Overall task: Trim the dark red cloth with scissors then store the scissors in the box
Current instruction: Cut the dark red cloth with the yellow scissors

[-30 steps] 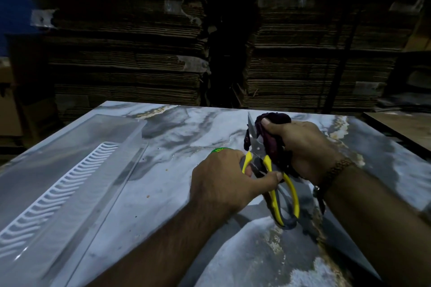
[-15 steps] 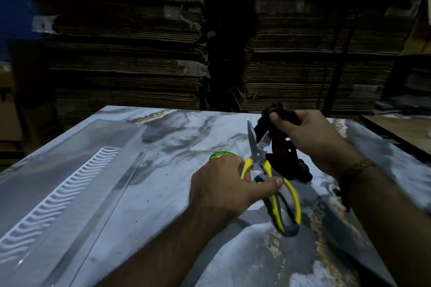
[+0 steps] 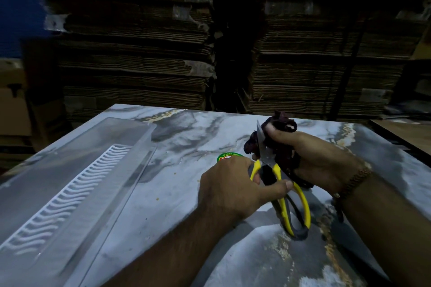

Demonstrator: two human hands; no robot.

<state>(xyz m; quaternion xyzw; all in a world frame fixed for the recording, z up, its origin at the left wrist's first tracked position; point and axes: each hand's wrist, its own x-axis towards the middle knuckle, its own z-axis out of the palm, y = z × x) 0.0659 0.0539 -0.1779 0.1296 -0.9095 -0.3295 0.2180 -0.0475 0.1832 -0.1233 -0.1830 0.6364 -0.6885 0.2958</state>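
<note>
My left hand point(image 3: 229, 190) grips the yellow-and-grey scissors point(image 3: 285, 196) near the pivot, blades pointing up and away. The steel blade tips sit against the dark red cloth point(image 3: 281, 141), a crumpled bunch held just above the table. My right hand point(image 3: 319, 161) is closed around that cloth, thumb pressed on its top, a beaded bracelet at the wrist. Part of the cloth hangs down between my palm and the scissor handles. A clear plastic box point(image 3: 77, 184) with a white wavy pattern lies at the left of the table, apart from both hands.
The work surface is a grey marble-patterned table point(image 3: 191, 137). A round green sticker point(image 3: 229, 157) peeks out beyond my left hand. Tall stacks of flattened cardboard point(image 3: 140, 58) stand behind the table. A wooden board point(image 3: 405, 135) lies at the far right.
My right hand has turned the cloth and bunched it higher around the blade tips. The scissors stay in my left hand, in nearly the same place.
</note>
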